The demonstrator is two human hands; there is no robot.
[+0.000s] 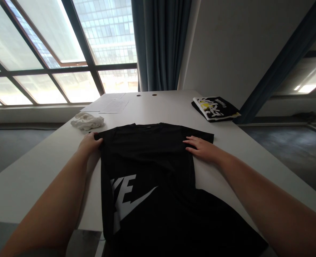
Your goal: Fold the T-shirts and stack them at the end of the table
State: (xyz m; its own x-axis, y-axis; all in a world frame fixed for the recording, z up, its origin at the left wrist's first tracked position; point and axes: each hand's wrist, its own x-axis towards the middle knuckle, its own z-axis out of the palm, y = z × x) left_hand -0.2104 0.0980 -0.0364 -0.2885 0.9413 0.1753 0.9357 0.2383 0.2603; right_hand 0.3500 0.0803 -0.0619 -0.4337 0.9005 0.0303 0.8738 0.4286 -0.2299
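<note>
A black T-shirt point(149, 157) lies spread on the white table, its neckline toward the far end and its lower part toward me. Part of a grey printed logo shows on its lower left, and the fabric is wrinkled across the middle. My left hand point(90, 143) pinches the sleeve at the shirt's left side, thumb against fingers. On the right, my right hand point(201, 148) rests with outstretched fingers on the cloth near the other sleeve. That right sleeve sticks out beyond my fingers.
The white table point(152, 110) runs away from me toward a window and a blue curtain point(162, 46). A crumpled white cloth point(87, 121) lies at the left edge, with paper sheets point(112, 105) behind it. Folded black printed garments point(216, 108) are stacked at the far right.
</note>
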